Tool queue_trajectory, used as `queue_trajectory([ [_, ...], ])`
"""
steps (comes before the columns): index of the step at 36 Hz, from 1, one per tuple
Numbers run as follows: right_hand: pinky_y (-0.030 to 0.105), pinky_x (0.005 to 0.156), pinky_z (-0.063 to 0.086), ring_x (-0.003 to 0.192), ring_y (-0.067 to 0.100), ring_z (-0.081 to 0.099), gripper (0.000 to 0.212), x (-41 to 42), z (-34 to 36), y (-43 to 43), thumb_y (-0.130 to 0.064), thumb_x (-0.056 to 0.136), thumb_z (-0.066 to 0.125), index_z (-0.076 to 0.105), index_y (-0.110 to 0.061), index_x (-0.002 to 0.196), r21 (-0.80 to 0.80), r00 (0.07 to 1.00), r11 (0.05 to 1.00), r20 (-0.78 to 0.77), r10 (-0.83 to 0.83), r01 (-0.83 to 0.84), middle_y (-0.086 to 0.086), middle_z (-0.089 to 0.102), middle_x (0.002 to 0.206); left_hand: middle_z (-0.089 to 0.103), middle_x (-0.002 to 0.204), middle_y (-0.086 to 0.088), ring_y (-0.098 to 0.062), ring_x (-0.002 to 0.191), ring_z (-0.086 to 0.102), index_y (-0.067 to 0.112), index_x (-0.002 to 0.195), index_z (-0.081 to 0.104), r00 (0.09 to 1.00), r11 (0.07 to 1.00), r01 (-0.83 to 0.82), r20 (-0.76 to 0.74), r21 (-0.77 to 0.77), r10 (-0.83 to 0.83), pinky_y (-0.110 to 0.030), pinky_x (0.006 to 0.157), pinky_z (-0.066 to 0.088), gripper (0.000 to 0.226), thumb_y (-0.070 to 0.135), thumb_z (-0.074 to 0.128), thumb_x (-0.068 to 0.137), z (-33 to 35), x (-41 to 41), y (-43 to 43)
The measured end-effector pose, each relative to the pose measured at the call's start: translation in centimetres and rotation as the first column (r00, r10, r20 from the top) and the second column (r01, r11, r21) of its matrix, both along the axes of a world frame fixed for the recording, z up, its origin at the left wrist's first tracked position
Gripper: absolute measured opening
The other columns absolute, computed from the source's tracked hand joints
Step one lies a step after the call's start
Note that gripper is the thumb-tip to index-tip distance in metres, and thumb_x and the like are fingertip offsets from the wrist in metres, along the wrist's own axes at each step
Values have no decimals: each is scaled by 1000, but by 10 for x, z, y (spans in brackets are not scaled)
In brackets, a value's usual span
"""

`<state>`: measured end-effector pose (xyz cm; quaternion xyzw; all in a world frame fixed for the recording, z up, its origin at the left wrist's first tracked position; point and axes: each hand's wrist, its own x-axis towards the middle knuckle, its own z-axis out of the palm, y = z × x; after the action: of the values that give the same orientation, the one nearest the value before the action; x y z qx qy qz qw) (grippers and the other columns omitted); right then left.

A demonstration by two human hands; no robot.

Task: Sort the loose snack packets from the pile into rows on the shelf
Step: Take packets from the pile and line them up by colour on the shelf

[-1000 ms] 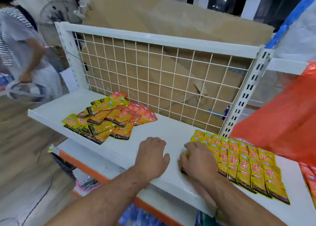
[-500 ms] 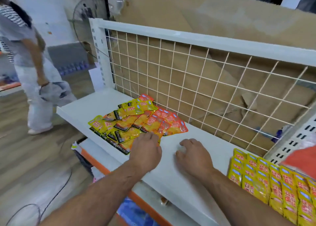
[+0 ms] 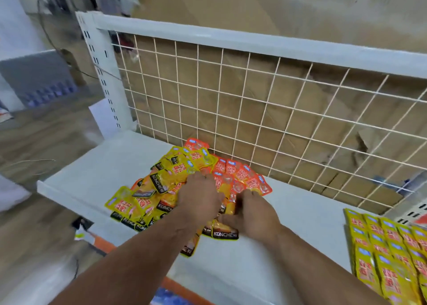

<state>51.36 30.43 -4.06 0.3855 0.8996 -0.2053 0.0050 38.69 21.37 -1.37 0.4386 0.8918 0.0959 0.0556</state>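
Note:
A loose pile of yellow and orange snack packets [image 3: 171,184] lies on the white shelf [image 3: 97,177], against its wire grid back. My left hand [image 3: 198,200] lies palm down on the middle of the pile, its fingertips hidden among the packets. My right hand [image 3: 254,212] is at the pile's right edge, fingers curled into the orange packets and thumb pressed on a yellow packet [image 3: 221,232] at the front. Neat rows of yellow packets [image 3: 388,254] lie on the shelf at the far right.
The wire grid panel [image 3: 254,110] backs the shelf, with cardboard [image 3: 231,4] behind it. A white upright post [image 3: 104,74] stands at the shelf's left end. Bare shelf surface [image 3: 300,212] lies between the pile and the rows. Wooden floor [image 3: 34,143] is to the left.
Both hands moved left from the sorted rows, across the bare shelf, onto the loose pile. The view swung left with them, and the person at the left is out of view.

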Motion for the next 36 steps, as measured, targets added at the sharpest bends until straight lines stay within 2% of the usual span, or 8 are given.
queue_trajectory([
  [5, 33, 73, 52, 87, 19, 63, 55, -2, 6, 4, -59, 66, 80, 55, -21, 98, -103, 999, 994, -22, -47, 45, -4, 64, 93, 45, 139, -11, -29, 128, 41, 9, 142, 33, 1000, 999, 16, -14, -32, -16, -42, 99, 44, 69, 50, 56, 92, 2, -3, 2],
  [14, 27, 72, 42, 88, 16, 58, 39, -2, 22, 5, -41, 75, 81, 49, -27, 94, -182, 998, 981, -9, -63, 60, -10, 56, 91, 56, 128, -10, -29, 122, 51, 7, 136, 41, 999, 1000, -18, 37, 0, 18, -40, 94, 47, 63, 44, 63, 90, 5, -3, 3],
  [19, 25, 71, 40, 86, 18, 57, 33, -1, 21, 5, -33, 78, 79, 46, -27, 77, -196, 992, 974, -23, -122, 115, -6, 59, 89, 63, 114, -8, -29, 106, 63, 9, 117, 48, 994, 995, -77, 84, 67, 72, -33, 76, 47, 45, 34, 69, 85, 11, 1, 5],
  [24, 31, 82, 52, 102, 23, 65, 42, 5, 16, 4, -33, 77, 79, 61, -15, 111, -227, 979, 955, -23, -201, 191, 2, 70, 109, 63, 108, -10, -31, 101, 63, 18, 88, 48, 994, 992, -66, 90, 112, 56, -36, 77, 49, 13, 21, 61, 86, 18, 17, 4],
  [28, 24, 74, 47, 99, 22, 66, 28, 26, 18, 8, -30, 80, 76, 70, -16, 104, -262, 965, 936, -50, -256, 234, 3, 70, 105, 63, 97, -11, -33, 98, 62, 14, 80, 45, 969, 987, -113, 231, 110, 86, -34, 69, 42, 14, 18, 56, 87, 12, 30, 3],
  [31, 24, 61, 46, 84, 23, 66, 12, 51, 21, 15, -23, 80, 77, 67, -17, 79, -344, 936, 902, -141, -323, 259, 4, 67, 85, 65, 98, -14, -33, 98, 63, 7, 86, 58, 922, 979, -183, 361, 93, 138, -37, 74, 48, 7, 12, 54, 87, 13, 48, -1],
  [34, 35, 68, 53, 73, 24, 64, 22, 69, 19, 20, -16, 79, 78, 60, -16, 66, -464, 870, 840, -248, -427, 280, 6, 67, 75, 66, 107, -21, -37, 101, 62, -3, 97, 62, 866, 957, -255, 474, 138, 162, -37, 76, 48, 16, 4, 52, 85, 11, 61, -4],
  [36, 41, 72, 55, 69, 25, 63, 24, 88, 19, 19, -10, 79, 76, 57, -15, 64, -553, 825, 795, -308, -473, 249, 9, 67, 71, 69, 105, -19, -38, 97, 64, -5, 94, 61, 818, 924, -335, 543, 182, 190, -38, 69, 47, 16, 3, 56, 81, 9, 78, -7],
])
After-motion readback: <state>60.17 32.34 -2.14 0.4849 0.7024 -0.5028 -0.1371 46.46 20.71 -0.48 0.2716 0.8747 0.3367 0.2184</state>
